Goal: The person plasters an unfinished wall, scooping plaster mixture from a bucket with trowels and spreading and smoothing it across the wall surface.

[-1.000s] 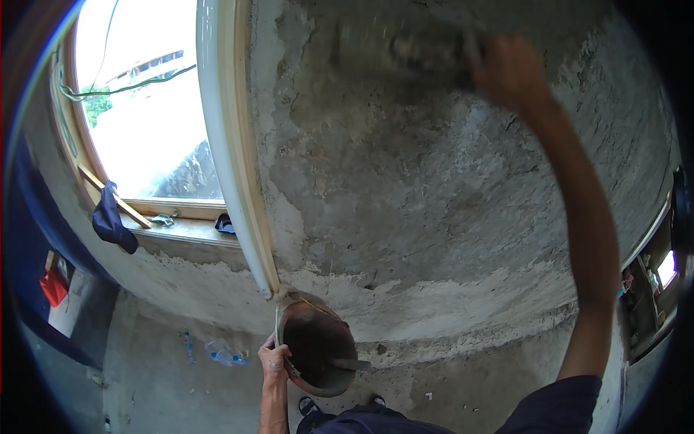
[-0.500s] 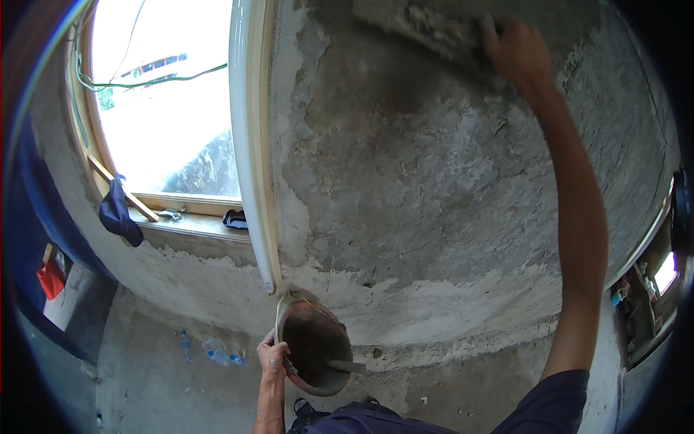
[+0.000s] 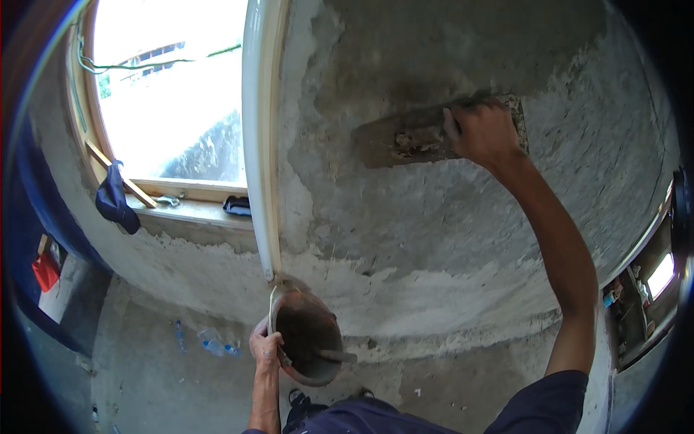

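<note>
My right hand (image 3: 490, 132) is closed round the handle of a plastering trowel (image 3: 412, 145), a long rectangular one smeared with mortar. Its blade lies against, or very close to, the grey plastered wall (image 3: 434, 210). Low in front of me, my left hand (image 3: 266, 343) grips the rim of a worn, reddish bucket (image 3: 309, 334). The bucket is tilted so its dark inside shows; how much is in it I cannot tell. A stick-like handle (image 3: 337, 356) pokes out over its right rim. Darker, damp-looking plaster covers the upper wall.
A white vertical pipe (image 3: 262, 145) runs beside the window frame (image 3: 181, 189). A dark blue cap (image 3: 116, 199) hangs from a wooden strip (image 3: 121, 176) at the sill. Plastic bottles (image 3: 211, 343) lie on the floor to the left. Shelves (image 3: 647, 304) stand at far right.
My right hand has brought the trowel down the wall from the top of the view, and its blade now shows flatter. The left hand still holds the bucket, almost unmoved.
</note>
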The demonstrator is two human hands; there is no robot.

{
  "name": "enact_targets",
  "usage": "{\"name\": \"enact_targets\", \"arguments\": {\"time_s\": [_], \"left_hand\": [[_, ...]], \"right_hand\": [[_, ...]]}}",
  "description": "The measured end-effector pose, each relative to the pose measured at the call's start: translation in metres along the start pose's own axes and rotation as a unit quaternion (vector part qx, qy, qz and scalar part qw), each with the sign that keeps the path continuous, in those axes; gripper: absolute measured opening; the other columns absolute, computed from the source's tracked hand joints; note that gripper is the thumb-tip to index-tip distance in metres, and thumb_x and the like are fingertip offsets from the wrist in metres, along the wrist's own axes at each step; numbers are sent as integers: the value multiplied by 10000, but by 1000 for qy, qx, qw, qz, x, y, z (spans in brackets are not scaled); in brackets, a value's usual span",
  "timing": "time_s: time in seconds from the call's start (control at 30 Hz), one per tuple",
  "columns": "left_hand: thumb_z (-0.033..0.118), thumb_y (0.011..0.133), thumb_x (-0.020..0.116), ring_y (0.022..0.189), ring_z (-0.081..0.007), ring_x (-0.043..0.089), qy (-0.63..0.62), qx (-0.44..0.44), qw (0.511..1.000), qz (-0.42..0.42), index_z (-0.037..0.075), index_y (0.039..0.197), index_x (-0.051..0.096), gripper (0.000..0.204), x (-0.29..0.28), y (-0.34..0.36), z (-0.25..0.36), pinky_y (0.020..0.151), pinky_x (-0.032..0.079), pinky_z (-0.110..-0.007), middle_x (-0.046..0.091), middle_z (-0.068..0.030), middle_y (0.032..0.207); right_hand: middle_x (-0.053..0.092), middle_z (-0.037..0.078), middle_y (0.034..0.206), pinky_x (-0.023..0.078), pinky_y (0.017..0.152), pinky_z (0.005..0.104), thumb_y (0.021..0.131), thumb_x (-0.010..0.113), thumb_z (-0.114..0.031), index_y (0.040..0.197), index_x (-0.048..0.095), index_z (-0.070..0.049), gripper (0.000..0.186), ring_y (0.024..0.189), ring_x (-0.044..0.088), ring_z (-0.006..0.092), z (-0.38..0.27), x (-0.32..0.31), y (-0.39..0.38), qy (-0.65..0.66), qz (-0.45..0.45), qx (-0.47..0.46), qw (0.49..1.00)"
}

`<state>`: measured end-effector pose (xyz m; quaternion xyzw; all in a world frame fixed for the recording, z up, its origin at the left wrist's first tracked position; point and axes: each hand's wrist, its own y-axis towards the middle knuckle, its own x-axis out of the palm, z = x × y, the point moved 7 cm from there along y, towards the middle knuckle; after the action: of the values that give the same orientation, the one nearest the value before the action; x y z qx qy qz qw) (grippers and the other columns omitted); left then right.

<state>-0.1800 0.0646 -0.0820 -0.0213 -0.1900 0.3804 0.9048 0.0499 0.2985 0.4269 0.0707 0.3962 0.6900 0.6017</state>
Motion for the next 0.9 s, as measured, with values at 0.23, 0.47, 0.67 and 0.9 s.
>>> {"name": "enact_targets", "arguments": {"time_s": [0.23,0.47,0.67,0.9], "left_hand": [[-97,510,497,691,-127,578,-52,-29,998,7,-54,1044,656,558,5,-4,-4,544,443,-213,653,-36,853],[-89,514,499,678,-126,556,-8,-39,999,32,-44,1044,661,556,3,1,-3,536,432,-218,636,-30,825],[-80,517,505,672,-115,537,26,-20,999,3,-30,1045,668,554,22,7,-5,518,418,-220,620,-9,806],[-97,530,503,629,-100,527,-45,-36,998,-18,-38,1058,663,554,35,1,-4,501,407,-202,626,-20,799]], "right_hand": [[589,160,517,530,543,425,937,447,-388,695,678,-48,477,456,604,289,112,-49,59,-49,88,197,975],[606,168,566,513,543,437,916,455,-379,638,644,-35,481,502,612,278,8,35,-13,-19,-184,137,973],[614,160,569,526,557,434,887,521,-277,715,678,-56,321,503,618,259,13,13,-71,33,14,58,998],[643,241,692,545,634,453,927,446,-380,848,702,-32,439,632,651,391,137,-36,10,-46,71,303,949]]}}
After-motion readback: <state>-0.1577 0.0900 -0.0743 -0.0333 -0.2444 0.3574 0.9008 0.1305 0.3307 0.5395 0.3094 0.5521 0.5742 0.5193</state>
